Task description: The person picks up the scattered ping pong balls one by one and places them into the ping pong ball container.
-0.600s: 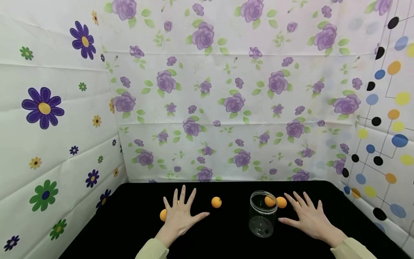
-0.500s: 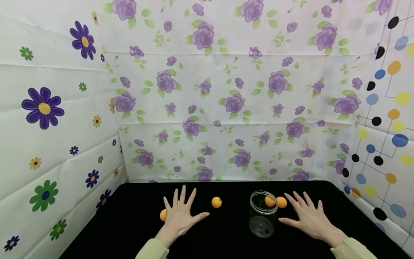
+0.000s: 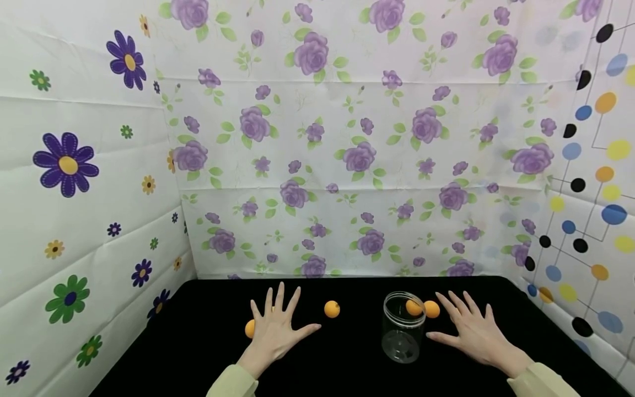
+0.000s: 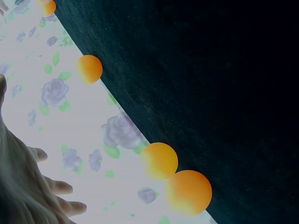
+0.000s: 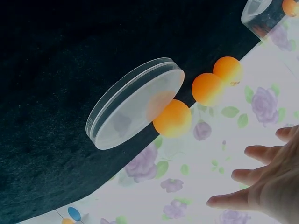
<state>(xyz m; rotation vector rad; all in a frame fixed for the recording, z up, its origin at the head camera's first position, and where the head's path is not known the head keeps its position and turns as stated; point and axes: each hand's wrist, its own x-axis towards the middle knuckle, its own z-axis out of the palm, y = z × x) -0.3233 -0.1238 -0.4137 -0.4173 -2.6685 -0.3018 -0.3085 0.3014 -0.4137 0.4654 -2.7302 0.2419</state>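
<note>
a clear, open-topped jar (image 3: 401, 344) stands upright on a black-covered table (image 3: 342, 366) within patterned sheets: purple roses on the back sheet (image 3: 367, 220) beyond it, daisies on the left sheet (image 3: 89, 220), dots on the right sheet (image 3: 590, 231). a person's left hand (image 3: 275, 334) is spread well left of the jar, fingers and thumb straight and apart; the right hand (image 3: 480, 337) is spread likewise just right of it. whether either palm meets the table cannot be told. orange balls (image 3: 332, 309) lie left, right and behind the jar. the right wrist view shows a round clear lid (image 5: 126, 109) near a ball on the jar's right; the head view does not. the left wrist view shows fully a pair well left of the jar, partly covered by the left hand in the head view.
</note>
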